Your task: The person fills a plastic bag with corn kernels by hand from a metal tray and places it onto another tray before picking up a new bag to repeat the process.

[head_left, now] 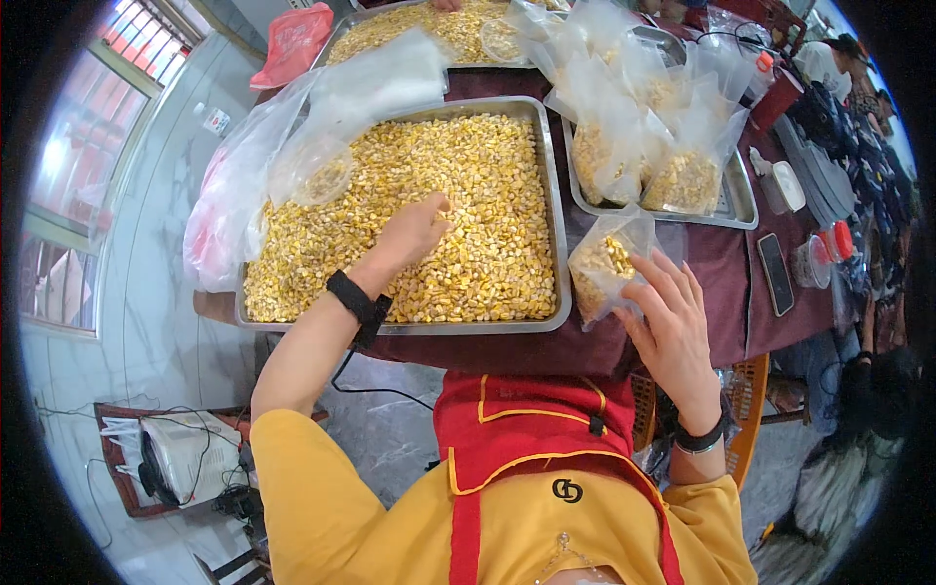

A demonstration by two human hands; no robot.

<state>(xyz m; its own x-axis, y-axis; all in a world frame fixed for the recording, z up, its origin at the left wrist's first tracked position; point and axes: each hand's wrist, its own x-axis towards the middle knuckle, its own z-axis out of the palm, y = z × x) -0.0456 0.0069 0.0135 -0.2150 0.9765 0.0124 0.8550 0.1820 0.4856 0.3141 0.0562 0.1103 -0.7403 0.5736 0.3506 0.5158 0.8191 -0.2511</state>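
A large metal tray [563, 234] full of loose yellow corn kernels [487, 268] lies in front of me. My left hand [414, 232] is over the middle of the tray, right at the kernels, with its fingers curled together; what is between them is hidden. To the right of the tray, a small clear plastic bag [593, 278] stands with its top open and kernels inside. My right hand [673, 317] grips this bag's right side between thumb and fingers. A clear round plastic tub [324, 177] rests on the corn at the tray's far left.
Several filled plastic bags [682, 180] stand in a second metal tray [746, 210] at the far right. Empty clear bags [380, 83] lie over the corn tray's far left edge. A phone [775, 275] and a red-lidded jar [811, 261] are at right. Another person's hand [446, 5] is at a far corn tray.
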